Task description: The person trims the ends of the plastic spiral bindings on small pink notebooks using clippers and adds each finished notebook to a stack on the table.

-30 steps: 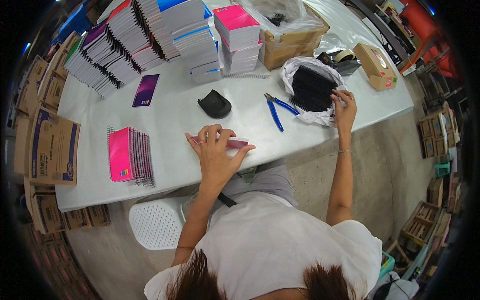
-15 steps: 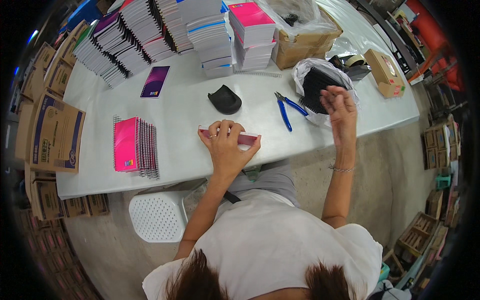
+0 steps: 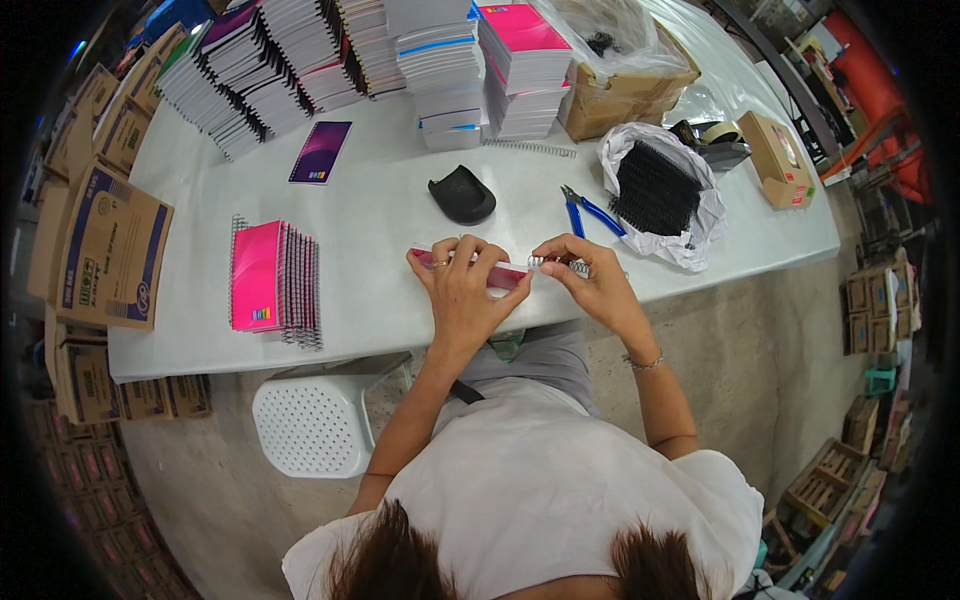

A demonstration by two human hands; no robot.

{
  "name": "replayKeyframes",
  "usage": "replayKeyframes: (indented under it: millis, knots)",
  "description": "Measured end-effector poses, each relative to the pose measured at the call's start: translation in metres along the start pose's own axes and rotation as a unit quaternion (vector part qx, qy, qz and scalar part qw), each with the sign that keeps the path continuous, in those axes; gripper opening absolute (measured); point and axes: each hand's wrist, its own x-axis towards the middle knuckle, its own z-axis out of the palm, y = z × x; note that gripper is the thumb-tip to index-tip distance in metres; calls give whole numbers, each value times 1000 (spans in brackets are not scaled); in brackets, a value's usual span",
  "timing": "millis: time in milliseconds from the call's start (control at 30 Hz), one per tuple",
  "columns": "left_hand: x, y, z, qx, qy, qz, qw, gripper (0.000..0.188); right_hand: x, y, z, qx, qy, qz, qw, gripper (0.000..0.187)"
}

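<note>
My left hand (image 3: 464,292) is wrapped over a small pink notebook (image 3: 512,279) standing on edge near the table's front. Between the thumb and fingers of my right hand (image 3: 603,288) is a wire spiral coil (image 3: 578,267), its tip at the notebook's right end. Whether the coil has entered the holes is too small to tell. Beyond my right hand lie blue-handled pliers (image 3: 592,212) and a crumpled white bag (image 3: 710,222) holding a bundle of dark spiral coils (image 3: 655,190). A black curved plastic piece (image 3: 463,195) sits just past my left hand.
Pink spiral notebooks (image 3: 258,275) are stacked at the left, with a purple notebook (image 3: 321,153) behind them. Tall notebook stacks (image 3: 437,80) line the back, beside an open carton (image 3: 625,100). A tape dispenser (image 3: 722,143) and small box (image 3: 775,160) stand right. A white stool (image 3: 312,425) is below.
My right hand has come from the bag of coils to the notebook's right end, now with a spiral coil in its fingers. My left hand keeps its hold on the notebook.
</note>
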Motion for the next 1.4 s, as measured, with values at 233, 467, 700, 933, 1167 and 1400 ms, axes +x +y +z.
replayKeyframes:
  millis: [233,467,700,933,1167,1400]
  knots:
    - [1,-1,-4,-17,-11,-1,1000,33,-2,0,7,24,12,-68,997,20]
    - [-1,-1,-7,11,-42,-7,999,37,-3,-5,13,-11,20,-114,993,19]
    - [0,1,-7,21,-68,-25,997,41,-2,-7,11,-64,21,-126,990,17]
    - [1,1,-7,43,-80,-13,996,34,-4,-15,18,-156,54,-148,975,15]
    - [1,5,-13,22,-94,-35,995,27,0,-4,24,-240,73,-164,954,16]
    - [0,2,-16,-50,-41,-70,995,34,4,-15,30,-245,98,-173,949,8]
